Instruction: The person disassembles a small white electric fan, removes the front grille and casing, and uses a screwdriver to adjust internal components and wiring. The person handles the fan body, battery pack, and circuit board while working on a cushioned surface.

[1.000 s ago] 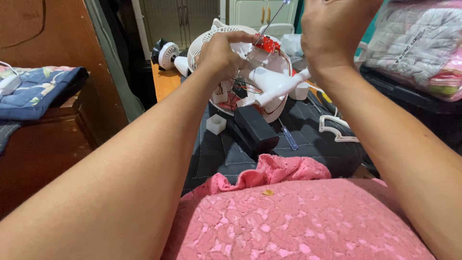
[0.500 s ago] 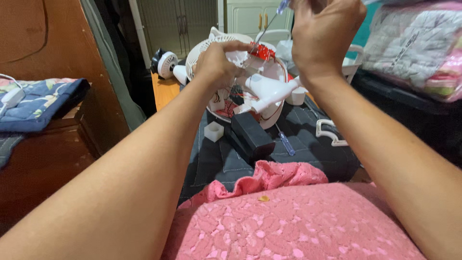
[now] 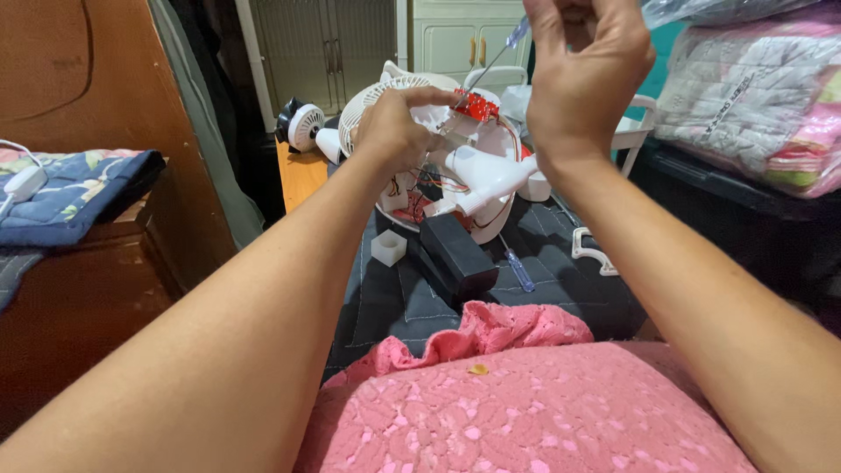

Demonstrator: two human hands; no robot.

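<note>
- Dark quilted cloth point(image 3: 561, 254) covers the work surface, with a wooden cabinet to the left and cream cupboard doors point(image 3: 455, 44) at the back of the room.
- Nearest the camera lies pink lace fabric point(image 3: 526, 394), bunched up at its far edge.
- Just beyond it on the cloth sit a black rectangular block point(image 3: 457, 254), a small white cube point(image 3: 389, 247) to its left, and a blue-handled screwdriver point(image 3: 519, 270) to its right.
- A white bracket point(image 3: 592, 250) lies further right on the cloth.
- The left hand point(image 3: 394, 131) is curled around part of the opened white fan point(image 3: 473, 175), fingers closed on it beside the small red circuit board point(image 3: 476, 105); thin wires trail below the board.
- The right hand point(image 3: 583, 79) is raised above the fan, fingers pinched shut on a slim tool point(image 3: 501, 54) whose tip slants down to the red circuit board.
- A folded blue patterned blanket point(image 3: 70, 197) rests on the cabinet at left.
- Behind the fan stands a small black-and-white motor part point(image 3: 302, 127).
- Bagged folded bedding point(image 3: 753, 105) is stacked at right.
</note>
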